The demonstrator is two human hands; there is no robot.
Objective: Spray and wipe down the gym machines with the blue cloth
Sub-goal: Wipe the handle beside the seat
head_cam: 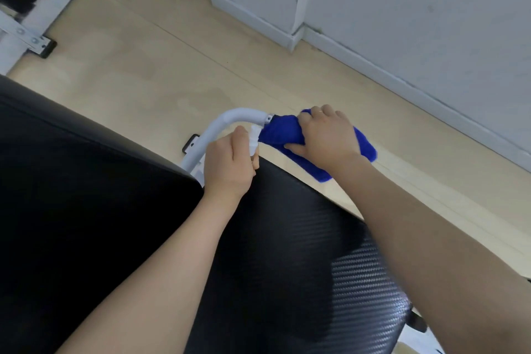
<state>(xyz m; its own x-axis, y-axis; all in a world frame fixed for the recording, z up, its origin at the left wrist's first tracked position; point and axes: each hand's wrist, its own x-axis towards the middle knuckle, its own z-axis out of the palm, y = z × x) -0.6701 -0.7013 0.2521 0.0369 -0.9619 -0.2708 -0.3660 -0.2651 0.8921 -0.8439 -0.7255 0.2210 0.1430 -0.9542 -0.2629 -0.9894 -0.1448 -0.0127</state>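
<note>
Clearly your right hand (324, 135) grips the soft, limp blue cloth (283, 131) bunched around the handle, so keep holding mid-fold, while your left hand (230, 161) clasps the spray bottle (254, 142).

Two bare forearms are seen, entering from the near edge and tapering toward the wrists. No sleeves are worn within view, and nothing is worn at either wrist. The left hand (230, 161) is presented with its back toward the camera, the knuckles and thumb side being visible. The right hand (327, 135) is likewise shown from the back. A thin ring (321, 110) is worn on one finger of the right hand.
</note>
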